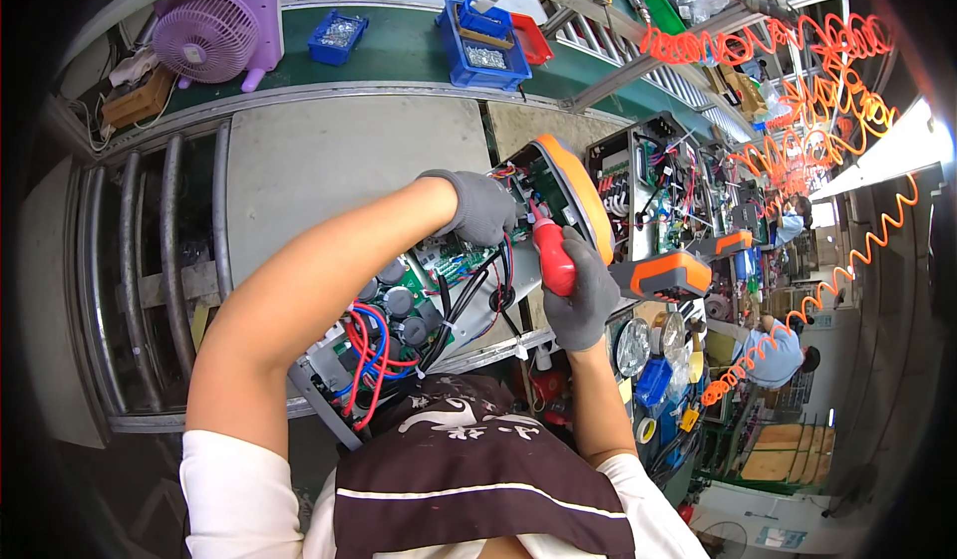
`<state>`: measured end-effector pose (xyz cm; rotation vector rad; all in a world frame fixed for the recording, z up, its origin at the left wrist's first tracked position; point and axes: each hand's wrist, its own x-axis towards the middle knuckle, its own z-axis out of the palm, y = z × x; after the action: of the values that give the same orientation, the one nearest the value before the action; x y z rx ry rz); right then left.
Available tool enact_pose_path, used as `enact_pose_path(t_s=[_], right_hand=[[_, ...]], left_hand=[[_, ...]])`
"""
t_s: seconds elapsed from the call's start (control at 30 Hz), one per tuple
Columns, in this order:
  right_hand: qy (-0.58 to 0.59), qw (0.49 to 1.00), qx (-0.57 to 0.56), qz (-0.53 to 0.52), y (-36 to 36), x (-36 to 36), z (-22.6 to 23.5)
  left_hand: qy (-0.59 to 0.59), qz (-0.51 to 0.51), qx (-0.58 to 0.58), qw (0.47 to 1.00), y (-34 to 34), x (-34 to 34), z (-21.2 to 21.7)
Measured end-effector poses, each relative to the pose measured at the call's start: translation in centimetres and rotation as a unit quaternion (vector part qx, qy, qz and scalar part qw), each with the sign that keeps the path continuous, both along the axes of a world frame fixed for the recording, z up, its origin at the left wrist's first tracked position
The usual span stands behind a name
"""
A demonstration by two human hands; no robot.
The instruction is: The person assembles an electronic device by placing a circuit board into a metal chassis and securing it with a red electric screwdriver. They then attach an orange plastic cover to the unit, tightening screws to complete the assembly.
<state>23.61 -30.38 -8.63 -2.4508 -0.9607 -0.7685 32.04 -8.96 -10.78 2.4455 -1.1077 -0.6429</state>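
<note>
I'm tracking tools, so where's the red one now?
In the head view, right of centre, the red tool is in the right hand, near the orange-edged panel.

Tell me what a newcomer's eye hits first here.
Probably the bright red tool in the gloved right hand, just right of centre, beside an orange-edged panel. Next, the purple fan at upper left and the red-orange coiled hoses strung across the upper right.
</note>
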Motion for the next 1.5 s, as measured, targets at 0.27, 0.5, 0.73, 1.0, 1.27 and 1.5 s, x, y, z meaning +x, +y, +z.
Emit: enact_pose_path(t_s=[0.27, 0.5, 0.73, 1.0, 1.27, 1.5], right_hand=[[-0.005, 1.0, -0.027, 0.008, 0.8, 0.5, -0.2], [0.0, 1.0, -0.009, -0.006, -0.1, 0.7, -1.3], [0.01, 0.995, 0.09, -0.032, -0.3, 0.7, -3.4], [-0.009, 0.995, 0.09, -0.043, -0.7, 0.3, -4.5], [-0.006, 0.993, 0.108, -0.047, -0.5, 0.6, -4.2], [0.042, 0.979, 0.196, -0.04, -1.2, 0.3, -3.9]], left_hand=[[0.009, -0.019, 0.015, 1.0, 0.3, -0.1, -0.2], [0.008, -0.017, 0.014, 1.0, 0.1, -0.1, -0.1], [-0.054, -0.014, -0.015, 0.998, 0.8, -0.9, 1.0], [-0.05, 0.056, 0.025, 0.997, 2.0, -1.1, 1.3], [-0.061, 0.045, 0.02, 0.997, 1.4, -1.3, 1.5], [-0.066, 0.057, -0.004, 0.996, 1.4, -1.4, 1.4]])
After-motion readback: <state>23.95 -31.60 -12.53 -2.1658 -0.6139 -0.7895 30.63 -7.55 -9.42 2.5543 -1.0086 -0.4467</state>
